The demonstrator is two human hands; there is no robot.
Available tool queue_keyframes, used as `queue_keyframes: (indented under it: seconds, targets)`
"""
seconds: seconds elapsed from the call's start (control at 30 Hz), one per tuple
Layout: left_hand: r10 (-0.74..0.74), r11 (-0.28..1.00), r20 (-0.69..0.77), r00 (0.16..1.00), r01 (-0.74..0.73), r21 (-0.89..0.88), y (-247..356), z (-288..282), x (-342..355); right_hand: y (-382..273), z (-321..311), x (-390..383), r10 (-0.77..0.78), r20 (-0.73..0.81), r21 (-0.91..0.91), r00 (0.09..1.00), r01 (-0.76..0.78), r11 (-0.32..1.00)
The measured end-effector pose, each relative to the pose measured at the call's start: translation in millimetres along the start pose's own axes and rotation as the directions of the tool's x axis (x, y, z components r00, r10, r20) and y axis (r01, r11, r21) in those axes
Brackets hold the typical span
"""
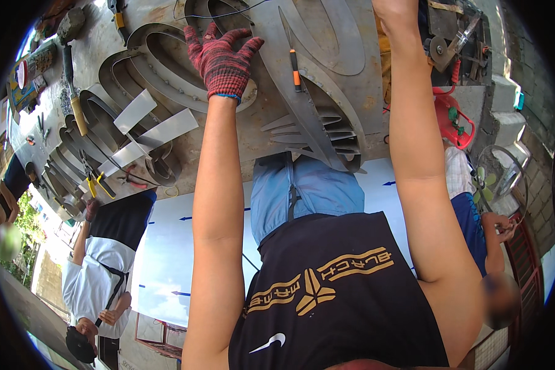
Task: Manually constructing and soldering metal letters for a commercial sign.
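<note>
My left hand [225, 61], in a red and black knitted glove, lies palm down with its fingers spread. It rests over the curved sheet-metal strips of a large metal form [151, 58] on the workbench; whether it presses on them I cannot tell. My bare right arm stretches to the top edge, where only the base of my right hand [396, 11] shows; its fingers are outside the picture. Between my arms, a pointed tool with an orange and black handle [296, 73] lies on a long metal piece [311, 117] with curved side walls.
Left on the metal bench [228, 132] are several curved metal pieces, pliers with yellow handles [98, 182] and a wooden-handled hammer [77, 111]. An angle grinder [441, 49] and a red chair [453, 120] are at right. Other people stand at left [98, 277] and right [475, 228].
</note>
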State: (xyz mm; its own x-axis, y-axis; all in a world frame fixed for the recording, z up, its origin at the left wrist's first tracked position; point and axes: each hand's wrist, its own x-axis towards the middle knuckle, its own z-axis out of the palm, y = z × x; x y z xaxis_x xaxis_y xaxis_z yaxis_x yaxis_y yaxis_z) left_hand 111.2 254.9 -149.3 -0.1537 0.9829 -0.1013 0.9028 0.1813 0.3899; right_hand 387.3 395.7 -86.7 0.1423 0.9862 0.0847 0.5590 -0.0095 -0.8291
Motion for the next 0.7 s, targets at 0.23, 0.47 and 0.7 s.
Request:
queue_keyframes:
  seconds: [0.23,0.47,0.7]
  targets:
    - [0.019,1.000,0.006,1.000,-0.019,-0.001,-1,1,2,-33,14,-84,0.162,0.141,0.092,0.977,-0.175,0.980]
    - [0.061,0.998,-0.012,0.998,-0.060,0.009,0,-1,1,-39,52,-116,0.506,0.230,0.064,0.831,-0.532,0.844]
    - [0.048,0.999,0.004,0.999,-0.048,-0.006,-1,-1,3,-20,86,-124,0.066,-0.059,0.071,0.996,-0.062,0.996]
